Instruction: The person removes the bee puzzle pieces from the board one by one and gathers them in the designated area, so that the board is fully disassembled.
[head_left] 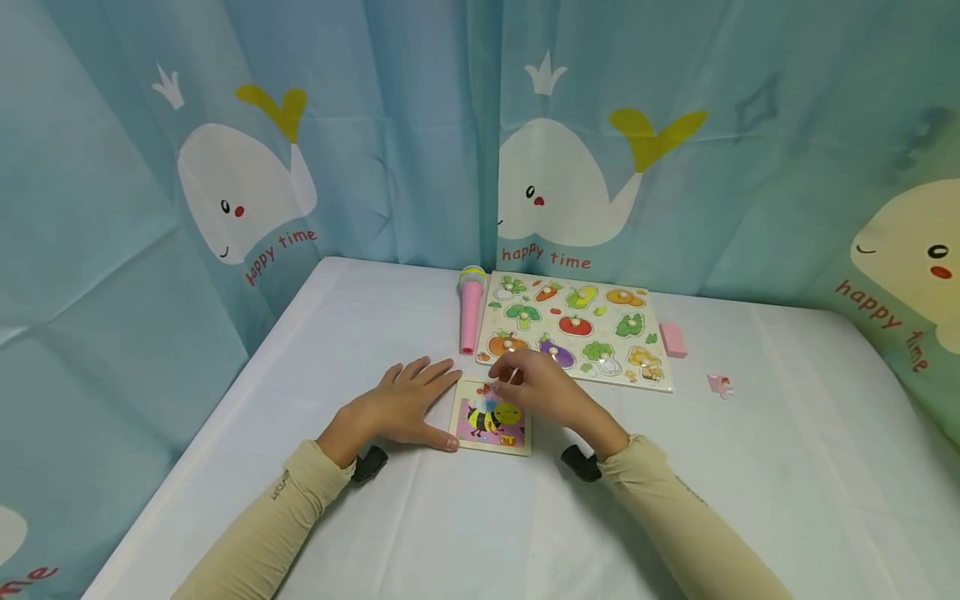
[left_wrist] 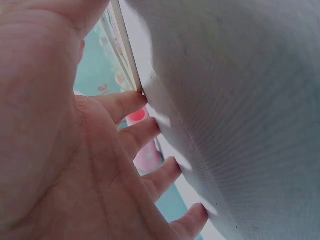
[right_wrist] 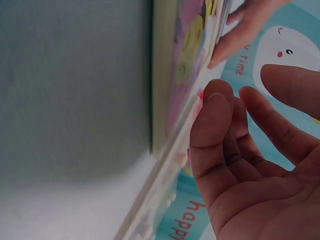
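A small square wooden puzzle with a bee picture on pink lies on the white table. My left hand rests beside it with fingers spread, the thumb tip at its lower left corner and the index fingertip near its upper left corner. In the left wrist view, the fingertips meet the tablecloth. Over the puzzle's upper right part hovers my right hand, its fingers loosely bent, hiding that corner. The right wrist view shows a gap between thumb and index finger, with nothing visible between them.
Behind the puzzle lies a vegetable peg board, with a pink toy microphone along its left side. A pink block sits at its right. Farther right is a small loose pink piece. Whale-print curtains border the table.
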